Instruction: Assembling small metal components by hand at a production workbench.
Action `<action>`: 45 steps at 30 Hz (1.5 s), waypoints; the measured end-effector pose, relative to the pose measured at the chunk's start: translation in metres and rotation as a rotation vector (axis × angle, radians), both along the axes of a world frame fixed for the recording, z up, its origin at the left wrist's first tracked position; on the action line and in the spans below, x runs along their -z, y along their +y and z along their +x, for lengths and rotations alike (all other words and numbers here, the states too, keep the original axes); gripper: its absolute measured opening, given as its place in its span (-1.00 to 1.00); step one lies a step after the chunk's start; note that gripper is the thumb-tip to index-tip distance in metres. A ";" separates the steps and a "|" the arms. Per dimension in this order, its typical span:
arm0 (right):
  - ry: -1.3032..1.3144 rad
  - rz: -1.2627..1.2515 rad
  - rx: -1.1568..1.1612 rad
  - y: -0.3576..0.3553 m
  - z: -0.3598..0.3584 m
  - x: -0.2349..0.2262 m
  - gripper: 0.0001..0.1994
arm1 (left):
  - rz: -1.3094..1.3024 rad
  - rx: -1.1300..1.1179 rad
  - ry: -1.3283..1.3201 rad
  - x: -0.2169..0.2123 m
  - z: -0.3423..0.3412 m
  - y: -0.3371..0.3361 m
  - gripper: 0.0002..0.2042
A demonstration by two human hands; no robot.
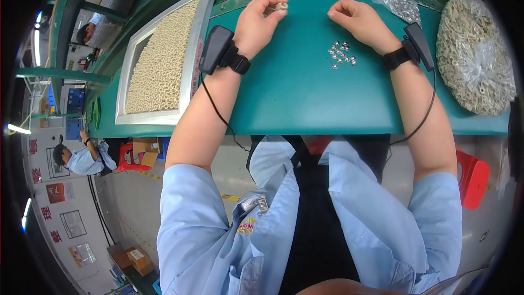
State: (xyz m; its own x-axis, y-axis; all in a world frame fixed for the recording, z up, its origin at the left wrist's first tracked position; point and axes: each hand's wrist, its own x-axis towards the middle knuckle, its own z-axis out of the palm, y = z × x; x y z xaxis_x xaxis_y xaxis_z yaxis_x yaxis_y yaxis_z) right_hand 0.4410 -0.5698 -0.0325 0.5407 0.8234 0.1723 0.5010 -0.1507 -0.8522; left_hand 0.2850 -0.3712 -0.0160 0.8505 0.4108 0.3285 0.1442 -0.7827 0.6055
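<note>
My left hand (255,26) is closed in a pinch on a small cream ring-shaped part (281,6), held above the far part of the green work mat (311,104). Across from it, my right hand (357,21) has its thumb and forefinger pressed together; whatever is between them, if anything, is too small to make out. Below the right hand lies a loose cluster of small shiny metal pieces (339,52). To the left of my left forearm rests a metal-framed tray (195,65) filled with rows of cream ring-shaped parts (164,57).
A clear bag of small metal pieces (401,3) lies behind my right hand. A big clear bag packed with cream parts (472,57) sits at the right edge. Red stools (472,177) stand below the bench. Another person (87,155) works at the far left.
</note>
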 end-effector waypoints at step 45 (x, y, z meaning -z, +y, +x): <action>-0.353 -0.488 -0.092 -0.057 0.003 -0.051 -0.91 | -0.347 0.405 0.050 0.005 -0.014 -0.043 -0.74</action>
State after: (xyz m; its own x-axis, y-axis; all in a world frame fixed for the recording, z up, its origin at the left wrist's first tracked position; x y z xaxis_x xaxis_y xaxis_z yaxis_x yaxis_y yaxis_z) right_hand 0.4438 -0.6269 0.0180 0.4429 0.8929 -0.0808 0.7700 -0.4250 -0.4759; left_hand 0.2708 -0.4143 -0.0213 0.9747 0.1236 0.1865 -0.0924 -0.5364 0.8389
